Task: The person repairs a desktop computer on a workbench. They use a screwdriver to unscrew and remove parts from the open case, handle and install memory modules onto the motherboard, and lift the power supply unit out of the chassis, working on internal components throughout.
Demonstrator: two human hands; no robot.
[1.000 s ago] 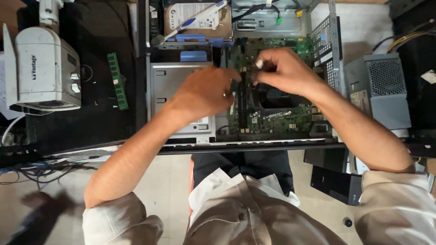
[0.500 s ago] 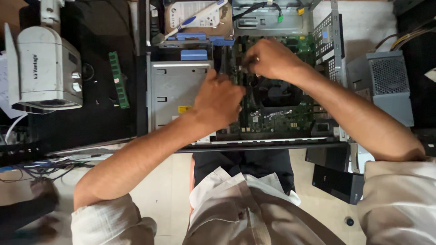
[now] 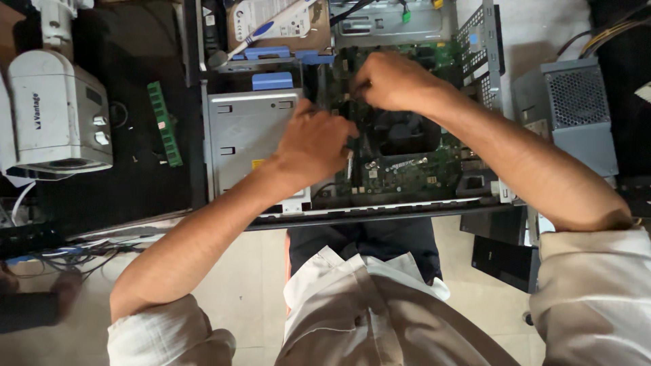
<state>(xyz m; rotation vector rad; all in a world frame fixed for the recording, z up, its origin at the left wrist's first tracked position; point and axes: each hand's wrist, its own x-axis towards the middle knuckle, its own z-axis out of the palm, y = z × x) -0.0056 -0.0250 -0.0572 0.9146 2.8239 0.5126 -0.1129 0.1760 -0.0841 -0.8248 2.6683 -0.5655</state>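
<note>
Inside the open desktop computer case (image 3: 352, 215), which lies on its side so the green motherboard (image 3: 407, 169) faces up, both hands work close together over the board's left part. Lying flat, the case lets the person reach straight down from above. The left hand (image 3: 315, 146) rests knuckles up at the edge between the grey metal drive cage (image 3: 244, 132) and the board, fingers curled down; what they press or pinch is hidden beneath the hand. The right hand (image 3: 393, 81) sits just beyond it, nearer the case's top end, fingers bunched together on something small at the board, though I cannot tell what. 1 loose green memory stick (image 3: 165, 123) lies on the black mat (image 3: 102, 196), well apart from the case and out of the way. Further left stands a white boxy camera (image 3: 57, 112). To the right, a grey power supply (image 3: 569, 112) sits outside the case.
</note>
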